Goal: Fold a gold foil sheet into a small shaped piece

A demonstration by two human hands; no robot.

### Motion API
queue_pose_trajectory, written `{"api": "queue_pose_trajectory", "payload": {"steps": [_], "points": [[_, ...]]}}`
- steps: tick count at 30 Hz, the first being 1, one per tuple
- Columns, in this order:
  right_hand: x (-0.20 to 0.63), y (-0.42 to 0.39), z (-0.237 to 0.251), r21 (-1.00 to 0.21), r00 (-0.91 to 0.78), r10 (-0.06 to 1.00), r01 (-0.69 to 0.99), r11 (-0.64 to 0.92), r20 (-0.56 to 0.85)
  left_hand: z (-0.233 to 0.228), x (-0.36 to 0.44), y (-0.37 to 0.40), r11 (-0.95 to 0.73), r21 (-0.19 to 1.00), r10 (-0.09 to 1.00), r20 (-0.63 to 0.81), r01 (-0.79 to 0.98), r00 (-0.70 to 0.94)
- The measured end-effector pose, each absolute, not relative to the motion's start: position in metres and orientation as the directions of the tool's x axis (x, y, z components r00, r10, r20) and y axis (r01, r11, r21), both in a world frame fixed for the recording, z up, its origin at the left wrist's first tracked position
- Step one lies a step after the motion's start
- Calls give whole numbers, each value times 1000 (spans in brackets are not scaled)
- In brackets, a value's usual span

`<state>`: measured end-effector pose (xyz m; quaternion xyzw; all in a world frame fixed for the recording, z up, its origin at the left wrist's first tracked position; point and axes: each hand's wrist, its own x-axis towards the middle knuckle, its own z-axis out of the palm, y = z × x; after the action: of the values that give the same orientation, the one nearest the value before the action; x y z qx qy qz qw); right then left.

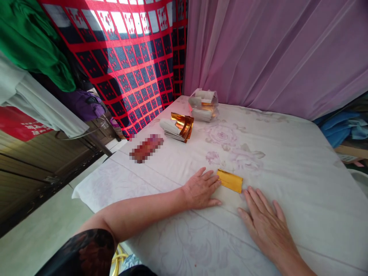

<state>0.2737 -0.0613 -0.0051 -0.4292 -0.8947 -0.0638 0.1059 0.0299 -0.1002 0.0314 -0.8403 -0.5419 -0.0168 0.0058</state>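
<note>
A folded piece of gold foil paper (230,181) lies flat on the flowered tablecloth (184,234), between my two hands. My left hand (201,189) rests palm down with fingers spread, its fingertips at the left end of the gold paper. On the other side, my right hand (266,222) lies flat with its fingers stretched out, the tips close to the paper's right end. Farther back is a stack of white and gold foil paper sheets (177,128), out of reach of both hands where they lie.
Behind the stack stands a clear plastic bag (203,105) with more paper in it. A blurred reddish object (146,148) lies near the table's left edge. A purple curtain (267,53) and a red-and-navy checked cloth (126,57) hang at the back.
</note>
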Motion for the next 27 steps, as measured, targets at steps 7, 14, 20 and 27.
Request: {"api": "queue_pose_trajectory", "payload": {"steps": [7,14,20,27], "points": [[241,-60,-6,3,-691,671,697,717,270,32,29,-101,-424,0,904,51,906,424],[251,-60,-1,-1,-696,703,710,704,145,43,24,-96,-513,-21,858,-43,858,512],[260,-66,2,-33,-637,758,762,646,136,38,20,-98,-495,2,868,-47,869,495],[259,-65,1,-37,-640,753,758,652,151,47,28,-87,-494,24,869,-3,869,495]]}}
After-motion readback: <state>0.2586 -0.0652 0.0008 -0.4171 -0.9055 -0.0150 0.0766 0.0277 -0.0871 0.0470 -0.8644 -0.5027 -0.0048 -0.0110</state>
